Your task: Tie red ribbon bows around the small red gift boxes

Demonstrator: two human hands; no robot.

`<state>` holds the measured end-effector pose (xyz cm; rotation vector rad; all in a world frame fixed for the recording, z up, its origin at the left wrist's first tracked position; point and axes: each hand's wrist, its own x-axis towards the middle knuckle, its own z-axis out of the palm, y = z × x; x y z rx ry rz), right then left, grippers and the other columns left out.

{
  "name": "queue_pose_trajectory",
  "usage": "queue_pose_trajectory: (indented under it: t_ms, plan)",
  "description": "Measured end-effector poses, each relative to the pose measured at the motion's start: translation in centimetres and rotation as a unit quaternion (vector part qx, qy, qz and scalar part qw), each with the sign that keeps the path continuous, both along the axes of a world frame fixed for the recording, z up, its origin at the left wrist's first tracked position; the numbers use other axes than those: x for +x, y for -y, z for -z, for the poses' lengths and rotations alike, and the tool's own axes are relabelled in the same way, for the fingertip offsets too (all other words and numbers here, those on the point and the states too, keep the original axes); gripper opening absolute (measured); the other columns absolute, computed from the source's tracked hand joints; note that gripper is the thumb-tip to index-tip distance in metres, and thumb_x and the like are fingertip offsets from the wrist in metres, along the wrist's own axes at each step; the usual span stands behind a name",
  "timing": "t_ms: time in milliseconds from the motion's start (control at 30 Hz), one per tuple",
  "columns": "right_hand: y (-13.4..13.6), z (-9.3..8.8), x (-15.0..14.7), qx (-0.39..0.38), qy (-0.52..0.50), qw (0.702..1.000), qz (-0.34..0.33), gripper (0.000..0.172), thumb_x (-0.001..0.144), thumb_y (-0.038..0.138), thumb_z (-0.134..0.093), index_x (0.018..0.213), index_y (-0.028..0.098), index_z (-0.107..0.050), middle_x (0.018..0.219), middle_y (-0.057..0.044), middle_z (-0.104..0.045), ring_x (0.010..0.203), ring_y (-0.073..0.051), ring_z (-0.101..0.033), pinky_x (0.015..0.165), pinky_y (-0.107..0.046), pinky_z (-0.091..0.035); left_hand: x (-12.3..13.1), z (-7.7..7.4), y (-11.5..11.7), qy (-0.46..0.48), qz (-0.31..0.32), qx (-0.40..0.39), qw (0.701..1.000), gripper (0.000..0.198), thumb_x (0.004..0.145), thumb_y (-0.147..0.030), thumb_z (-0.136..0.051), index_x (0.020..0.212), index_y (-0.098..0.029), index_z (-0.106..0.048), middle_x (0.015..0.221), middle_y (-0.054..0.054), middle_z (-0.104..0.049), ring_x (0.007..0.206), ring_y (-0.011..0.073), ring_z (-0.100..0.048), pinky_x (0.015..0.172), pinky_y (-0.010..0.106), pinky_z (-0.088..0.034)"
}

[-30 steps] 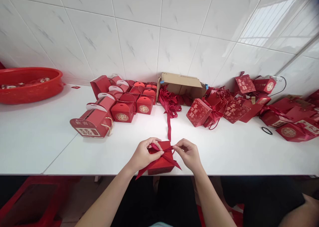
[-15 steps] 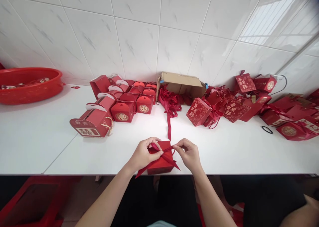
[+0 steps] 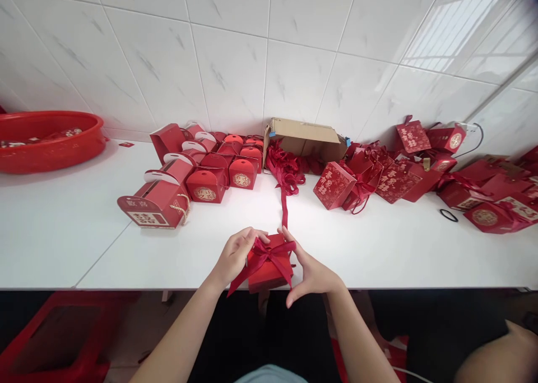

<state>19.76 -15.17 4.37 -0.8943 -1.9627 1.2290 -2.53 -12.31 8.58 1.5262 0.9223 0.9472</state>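
A small red gift box (image 3: 269, 276) sits at the table's front edge, with a dark red ribbon bow (image 3: 271, 252) on its top. The bow has two loops, and a long tail hangs over the box's left side. My left hand (image 3: 237, 255) is closed on the left side of the box, beside the left loop, its fingertips partly hidden. On the other side, my right hand (image 3: 310, 272) is open, thumb spread wide from the fingers. Those fingers reach along the right back corner, close to the right loop.
Behind stands a cardboard box (image 3: 305, 126) spilling loose ribbon (image 3: 286, 167). Folded red boxes (image 3: 205, 184) are grouped at the left, ribboned ones (image 3: 335, 185) at the right. A red basin (image 3: 50, 154) is far left, and a black ring (image 3: 449, 215) lies right. Another person's limb (image 3: 500, 355) shows lower right.
My right hand has let go of the ribbon and spread open beside the box. The left hand has moved from the knot to the box's left side. The bow's loops now stand fuller.
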Motion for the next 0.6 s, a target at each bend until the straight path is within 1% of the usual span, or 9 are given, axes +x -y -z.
queue_pose_trajectory:
  t_ms: [67,133,233,300,333,400,467,500,600]
  plan:
    - [0.1,0.1,-0.7,-0.002,0.007,0.999,0.034,0.126,0.055,0.043,-0.083,0.148,0.028,0.0,0.155,-0.011,-0.011,0.142,-0.026,-0.013,0.114,-0.045,-0.016,-0.2,-0.2,0.3,0.015,-0.012,-0.008,1.0,0.046,0.093,-0.049,-0.032,0.085,-0.016,-0.064,0.102,0.009,-0.065,0.107,0.0235,-0.054,0.098,0.036,-0.038]
    - [0.4,0.0,-1.2,0.004,0.0,0.998,0.066,0.12,0.057,0.04,-0.083,0.148,0.029,-0.006,0.153,-0.011,-0.02,0.14,-0.026,-0.021,0.114,-0.044,-0.02,-0.4,-0.5,0.9,0.029,-0.004,-0.029,0.999,0.045,0.093,-0.049,-0.033,0.081,-0.017,-0.061,0.103,0.008,-0.064,0.103,0.0225,-0.056,0.094,0.034,-0.041]
    - [1.3,-0.7,-1.3,0.023,-0.001,0.997,0.071,0.117,0.052,0.039,-0.086,0.147,0.029,-0.018,0.149,-0.011,-0.029,0.136,-0.028,-0.03,0.112,-0.044,-0.025,-1.1,-1.7,2.2,0.03,0.051,-0.055,0.997,0.043,0.093,-0.047,-0.034,0.071,-0.017,-0.056,0.114,0.007,-0.06,0.096,0.0209,-0.058,0.086,0.031,-0.045]
    - [2.3,-1.3,-0.9,0.032,-0.006,0.997,0.063,0.117,0.05,0.039,-0.087,0.146,0.029,-0.02,0.147,-0.011,-0.032,0.135,-0.029,-0.032,0.111,-0.044,-0.027,-1.5,-2.5,3.2,0.01,0.084,-0.046,0.995,0.046,0.093,-0.047,-0.032,0.068,-0.017,-0.055,0.121,0.008,-0.056,0.1,0.0222,-0.057,0.087,0.031,-0.045]
    - [2.9,-1.5,-0.5,0.033,-0.011,0.998,0.061,0.118,0.049,0.038,-0.087,0.146,0.029,-0.021,0.147,-0.011,-0.034,0.134,-0.029,-0.033,0.111,-0.044,-0.027,-1.6,-2.8,3.6,-0.002,0.087,-0.035,0.996,0.046,0.093,-0.048,-0.03,0.072,-0.017,-0.057,0.125,0.008,-0.054,0.106,0.0236,-0.055,0.091,0.032,-0.044]
    - [4.2,-1.7,0.4,0.028,-0.028,0.997,0.066,0.119,0.047,0.039,-0.088,0.146,0.029,-0.021,0.146,-0.011,-0.036,0.134,-0.03,-0.034,0.11,-0.044,-0.028,-1.9,-3.0,4.3,-0.024,0.065,-0.01,0.998,0.043,0.093,-0.049,-0.029,0.09,-0.02,-0.06,0.134,0.008,-0.048,0.12,0.0261,-0.045,0.101,0.035,-0.038]
    - [5.5,-1.7,1.9,0.016,-0.057,0.994,0.093,0.119,0.047,0.042,-0.088,0.145,0.029,-0.022,0.145,-0.012,-0.037,0.133,-0.031,-0.035,0.11,-0.046,-0.027,-2.2,-2.4,4.4,-0.047,0.023,-0.001,0.999,0.042,0.093,-0.05,-0.029,0.113,-0.023,-0.055,0.14,0.008,-0.042,0.129,0.0267,-0.037,0.106,0.038,-0.033]
    - [6.1,-1.6,2.8,0.008,-0.073,0.99,0.117,0.118,0.048,0.044,-0.087,0.145,0.029,-0.022,0.145,-0.012,-0.036,0.133,-0.032,-0.035,0.11,-0.046,-0.028,-2.5,-1.8,4.4,-0.067,0.004,-0.003,0.998,0.042,0.093,-0.049,-0.03,0.12,-0.025,-0.051,0.141,0.007,-0.041,0.13,0.0268,-0.036,0.107,0.04,-0.032]
    - [6.9,-1.4,6.0,-0.023,-0.11,0.964,0.239,0.108,0.057,0.046,-0.082,0.145,0.03,-0.021,0.144,-0.014,-0.037,0.129,-0.032,-0.042,0.105,-0.049,-0.036,-3.4,1.1,3.8,-0.162,-0.031,0.002,0.986,0.037,0.091,-0.047,-0.037,0.121,-0.029,-0.05,0.138,0.005,-0.043,0.13,0.0268,-0.036,0.107,0.044,-0.032]
